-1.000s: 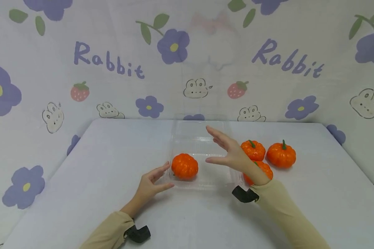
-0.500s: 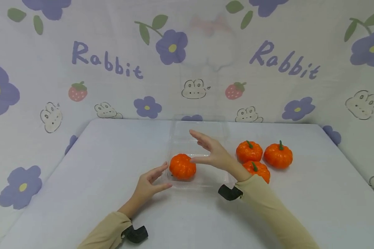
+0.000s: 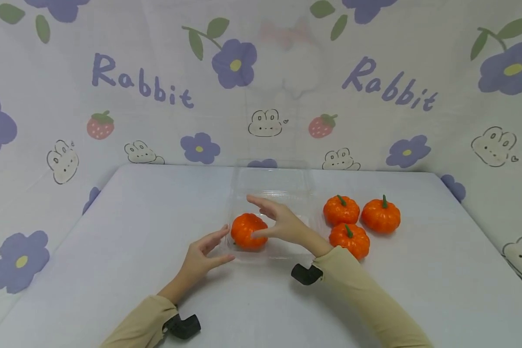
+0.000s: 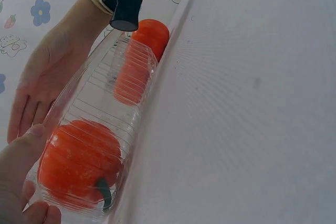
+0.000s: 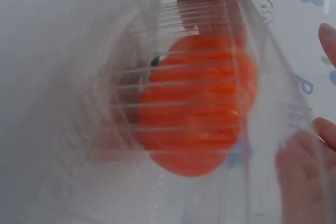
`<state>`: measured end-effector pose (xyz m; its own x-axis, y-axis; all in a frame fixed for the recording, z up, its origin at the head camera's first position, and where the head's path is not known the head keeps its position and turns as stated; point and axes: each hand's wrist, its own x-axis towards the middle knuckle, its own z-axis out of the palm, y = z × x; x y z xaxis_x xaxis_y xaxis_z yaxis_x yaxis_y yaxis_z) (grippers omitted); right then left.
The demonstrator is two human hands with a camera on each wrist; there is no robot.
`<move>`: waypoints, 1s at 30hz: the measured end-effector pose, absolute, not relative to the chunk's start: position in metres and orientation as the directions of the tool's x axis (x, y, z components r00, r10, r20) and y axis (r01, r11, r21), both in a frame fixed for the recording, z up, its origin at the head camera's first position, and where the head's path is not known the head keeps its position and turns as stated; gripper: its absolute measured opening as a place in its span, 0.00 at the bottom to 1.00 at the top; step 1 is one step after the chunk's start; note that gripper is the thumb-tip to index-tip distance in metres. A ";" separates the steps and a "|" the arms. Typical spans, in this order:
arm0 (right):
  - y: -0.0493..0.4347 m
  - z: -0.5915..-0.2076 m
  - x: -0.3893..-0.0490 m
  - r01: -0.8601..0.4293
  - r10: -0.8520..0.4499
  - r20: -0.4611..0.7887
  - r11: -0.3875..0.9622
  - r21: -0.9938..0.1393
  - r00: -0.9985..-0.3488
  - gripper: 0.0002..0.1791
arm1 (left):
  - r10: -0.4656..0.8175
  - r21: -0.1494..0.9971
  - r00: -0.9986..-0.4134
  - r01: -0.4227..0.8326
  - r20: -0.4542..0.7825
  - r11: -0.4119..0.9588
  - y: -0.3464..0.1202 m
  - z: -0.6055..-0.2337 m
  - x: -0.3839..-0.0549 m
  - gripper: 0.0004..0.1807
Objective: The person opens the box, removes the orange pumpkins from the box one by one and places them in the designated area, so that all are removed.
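A clear plastic clamshell box (image 3: 287,251) stands on the table, its lid (image 3: 271,180) folded open toward the back. One small orange pumpkin (image 3: 242,231) sits inside, at the left end; its green stem points sideways in the left wrist view. My left hand (image 3: 200,255) is at the box's left end, fingers and thumb spread, fingertips right at the wall. Over the box is my right hand (image 3: 284,224), thumb and fingers apart, holding nothing; its thumb overlaps the pumpkin in the head view. Through the ribbed wall in the right wrist view the pumpkin (image 5: 191,108) looks blurred.
Three more pumpkins with green stems, a rear left one (image 3: 341,210), a rear right one (image 3: 381,215) and a front one (image 3: 350,240), stand close together right of the box. Behind the white table (image 3: 156,203) hangs a printed cloth (image 3: 148,38).
My right hand has moved left across the box, from its right side toward the pumpkin inside. The left hand stays at the box's left end. The head view has shifted slightly.
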<state>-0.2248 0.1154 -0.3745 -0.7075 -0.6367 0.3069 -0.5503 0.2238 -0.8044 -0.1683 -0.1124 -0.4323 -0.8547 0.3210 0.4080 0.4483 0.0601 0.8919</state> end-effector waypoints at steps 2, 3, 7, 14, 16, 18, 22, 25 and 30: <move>0.113 -0.382 -0.228 -0.545 -0.643 0.295 0.229 -0.807 -0.707 0.39 | 0.317 0.891 -0.854 0.451 0.411 0.059 -0.113 -0.433 -0.169 0.30; 0.112 -0.384 -0.228 -0.541 -0.647 0.288 0.229 -0.809 -0.706 0.39 | 0.315 0.891 -0.855 0.451 0.412 0.060 -0.114 -0.433 -0.169 0.30; 0.108 -0.389 -0.227 -0.534 -0.665 0.273 0.223 -0.816 -0.695 0.38 | 0.315 0.884 -0.848 0.465 0.426 0.055 -0.114 -0.434 -0.169 0.30; 0.103 -0.392 -0.224 -0.517 -0.700 0.283 0.143 -0.844 -0.656 0.31 | 0.318 0.876 -0.837 0.482 0.446 0.040 -0.114 -0.436 -0.171 0.30; 0.102 -0.391 -0.222 -0.510 -0.707 0.287 0.120 -0.852 -0.646 0.30 | 0.319 0.874 -0.834 0.485 0.451 0.032 -0.114 -0.436 -0.172 0.30; 0.102 -0.390 -0.220 -0.511 -0.714 0.294 0.105 -0.853 -0.636 0.29 | 0.319 0.871 -0.831 0.490 0.456 0.029 -0.114 -0.435 -0.171 0.30; 0.102 -0.389 -0.219 -0.522 -0.720 0.296 0.107 -0.846 -0.628 0.29 | 0.317 0.874 -0.834 0.485 0.453 0.028 -0.114 -0.435 -0.170 0.31; 0.103 -0.392 -0.219 -0.550 -0.720 0.302 0.131 -0.825 -0.625 0.29 | 0.316 0.875 -0.837 0.482 0.446 0.041 -0.114 -0.435 -0.170 0.31; 0.106 -0.396 -0.222 -0.656 -0.723 0.328 0.225 -0.721 -0.609 0.30 | 0.310 0.879 -0.842 0.476 0.441 0.042 -0.113 -0.436 -0.171 0.30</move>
